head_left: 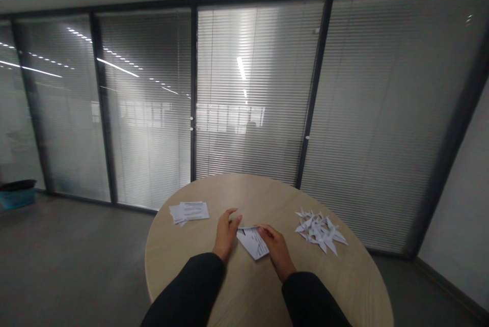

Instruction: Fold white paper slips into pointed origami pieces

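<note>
A partly folded sheet of printed white paper lies at the middle of the table, with a straight far edge and a lower end that narrows toward me. My right hand pinches its right side near the far corner, thumb and fingers closed on it. Beside the left corner is my left hand, its thumb and forefinger apart with a gap between them. Whether its lower fingers touch the paper I cannot tell. To the right sits a pile of folded white paper cranes. Several loose printed paper sheets lie overlapping at the left.
The round light-wood table has its curved far edge close to a glass partition with blinds. A blue bin with a dark liner stands on the grey floor at the far left. A pale wall rises at the right.
</note>
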`<action>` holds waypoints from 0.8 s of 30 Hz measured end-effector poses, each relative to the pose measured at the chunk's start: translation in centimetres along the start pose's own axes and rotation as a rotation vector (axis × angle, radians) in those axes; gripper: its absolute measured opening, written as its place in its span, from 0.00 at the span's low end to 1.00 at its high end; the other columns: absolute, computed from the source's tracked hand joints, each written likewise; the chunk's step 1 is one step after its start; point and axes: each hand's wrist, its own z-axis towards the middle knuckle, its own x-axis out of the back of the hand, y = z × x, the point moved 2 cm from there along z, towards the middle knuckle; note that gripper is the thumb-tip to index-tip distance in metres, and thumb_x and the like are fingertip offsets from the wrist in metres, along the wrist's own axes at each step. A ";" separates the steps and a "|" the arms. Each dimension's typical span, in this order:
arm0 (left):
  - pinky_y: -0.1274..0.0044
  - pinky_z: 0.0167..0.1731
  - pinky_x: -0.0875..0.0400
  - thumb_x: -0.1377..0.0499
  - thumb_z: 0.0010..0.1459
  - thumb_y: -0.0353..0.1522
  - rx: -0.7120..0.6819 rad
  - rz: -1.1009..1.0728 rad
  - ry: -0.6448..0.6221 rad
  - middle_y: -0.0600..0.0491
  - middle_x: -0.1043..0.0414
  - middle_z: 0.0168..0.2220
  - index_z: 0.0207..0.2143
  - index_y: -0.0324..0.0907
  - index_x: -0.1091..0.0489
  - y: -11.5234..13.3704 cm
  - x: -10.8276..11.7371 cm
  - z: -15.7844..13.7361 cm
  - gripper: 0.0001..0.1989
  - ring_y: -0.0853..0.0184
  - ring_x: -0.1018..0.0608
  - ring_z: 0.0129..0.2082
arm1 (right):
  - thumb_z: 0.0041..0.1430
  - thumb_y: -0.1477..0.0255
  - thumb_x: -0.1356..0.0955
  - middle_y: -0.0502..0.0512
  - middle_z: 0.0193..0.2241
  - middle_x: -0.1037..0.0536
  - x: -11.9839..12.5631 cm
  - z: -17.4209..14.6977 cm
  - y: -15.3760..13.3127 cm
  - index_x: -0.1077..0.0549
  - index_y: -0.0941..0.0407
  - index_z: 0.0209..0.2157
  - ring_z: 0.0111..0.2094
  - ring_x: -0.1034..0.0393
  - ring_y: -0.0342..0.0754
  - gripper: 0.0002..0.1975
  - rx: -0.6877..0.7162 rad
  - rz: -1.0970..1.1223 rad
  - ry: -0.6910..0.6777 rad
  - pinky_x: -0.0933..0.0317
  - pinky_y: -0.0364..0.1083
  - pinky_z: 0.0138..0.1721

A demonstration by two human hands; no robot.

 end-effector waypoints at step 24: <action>0.79 0.22 0.40 0.33 0.37 0.37 0.293 -0.029 -0.401 0.55 0.30 0.18 0.23 0.39 0.26 -0.9 -1.5 -1.5 0.11 0.68 0.31 0.19 | 0.55 0.77 0.39 0.59 0.49 0.30 -0.9 -1.0 -0.8 0.34 0.55 0.51 0.52 0.38 0.54 0.21 0.600 -0.775 0.101 0.45 0.57 0.56</action>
